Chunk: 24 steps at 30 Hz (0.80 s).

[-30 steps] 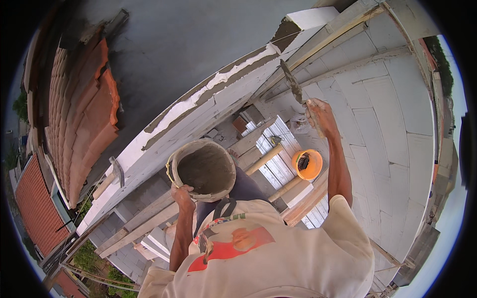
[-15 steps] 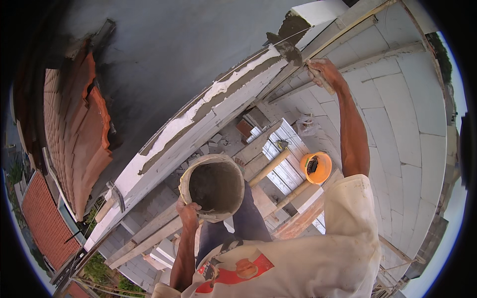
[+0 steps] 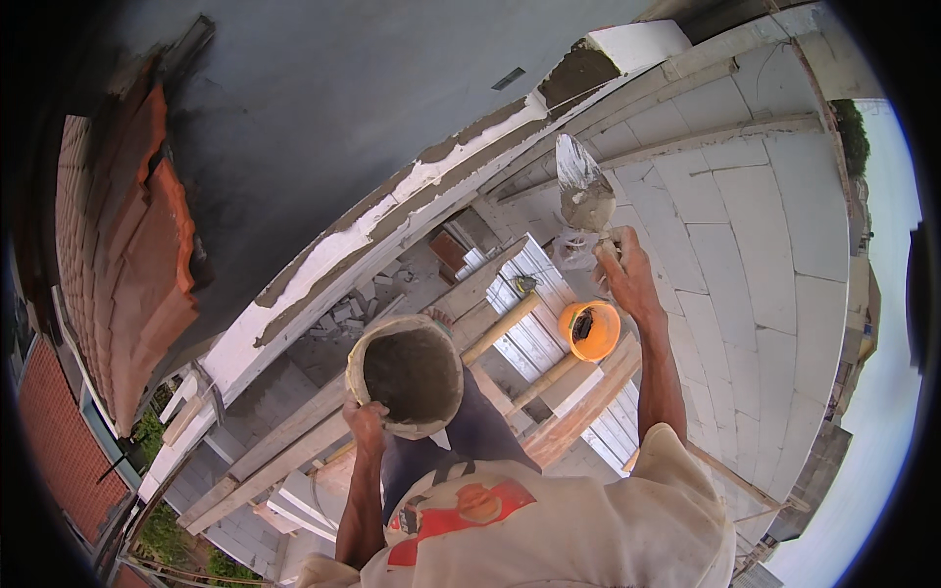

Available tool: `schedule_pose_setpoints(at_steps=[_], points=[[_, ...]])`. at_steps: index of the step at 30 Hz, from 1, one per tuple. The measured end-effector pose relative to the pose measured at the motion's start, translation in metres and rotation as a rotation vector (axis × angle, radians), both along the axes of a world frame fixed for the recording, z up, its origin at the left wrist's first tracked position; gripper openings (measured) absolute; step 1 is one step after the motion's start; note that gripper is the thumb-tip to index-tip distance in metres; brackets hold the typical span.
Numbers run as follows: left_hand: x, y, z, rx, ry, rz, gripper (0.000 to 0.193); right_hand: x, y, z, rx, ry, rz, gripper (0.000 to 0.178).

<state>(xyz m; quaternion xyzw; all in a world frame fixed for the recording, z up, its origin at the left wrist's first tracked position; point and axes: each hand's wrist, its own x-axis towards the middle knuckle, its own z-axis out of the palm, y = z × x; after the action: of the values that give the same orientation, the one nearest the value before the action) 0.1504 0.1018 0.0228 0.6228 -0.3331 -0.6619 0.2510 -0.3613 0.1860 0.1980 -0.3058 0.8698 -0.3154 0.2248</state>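
Note:
My left hand [image 3: 367, 423] grips the rim of a mortar-crusted bucket [image 3: 453, 377], with grey wet mortar [image 3: 404, 372] inside it. In my right hand [image 3: 629, 274] is the handle of a pointed trowel [image 3: 584, 191], its blade tipped up and smeared with mortar towards the handle. The blade is apart from the long white block wall [image 3: 368, 220], whose top carries uneven strips of grey mortar. A mortar patch [image 3: 576, 78] covers the end of the white block [image 3: 637, 41] at the wall's far end.
An orange bucket [image 3: 606, 333] with dark things inside stands below my right arm. A hammer [image 3: 204, 400] lies on the wall's near end. Wooden planks [image 3: 284, 456] and poles cross beneath me, above rubble. Roof tiles [image 3: 147, 265] rise at left; a block wall [image 3: 745, 225] stands right.
My right hand has drawn the trowel back from the wall's far end, down towards me. The mortar there now lies flatter on the block. The bucket has shifted slightly left in view.

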Motion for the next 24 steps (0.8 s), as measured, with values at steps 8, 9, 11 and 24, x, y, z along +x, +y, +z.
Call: schedule_pose_setpoints(at_steps=[8, 9, 11, 24], points=[[-0.003, -0.006, 0.010, 0.020, -0.008, -0.027, 0.035, 0.020, -0.140, 0.002, 0.422, 0.554, -0.103, 0.034], [-0.004, -0.006, 0.012, 0.010, -0.008, -0.009, 0.034, 0.014, -0.151, -0.002, 0.413, 0.580, -0.105, 0.033], [-0.004, -0.008, 0.013, -0.015, -0.015, 0.033, 0.033, 0.002, -0.170, -0.004, 0.347, 0.615, -0.124, 0.032], [0.015, -0.042, 0.006, -0.049, 0.067, -0.216, 0.035, 0.128, -0.051, -0.059, -0.144, 0.102, -0.342, 0.036]])
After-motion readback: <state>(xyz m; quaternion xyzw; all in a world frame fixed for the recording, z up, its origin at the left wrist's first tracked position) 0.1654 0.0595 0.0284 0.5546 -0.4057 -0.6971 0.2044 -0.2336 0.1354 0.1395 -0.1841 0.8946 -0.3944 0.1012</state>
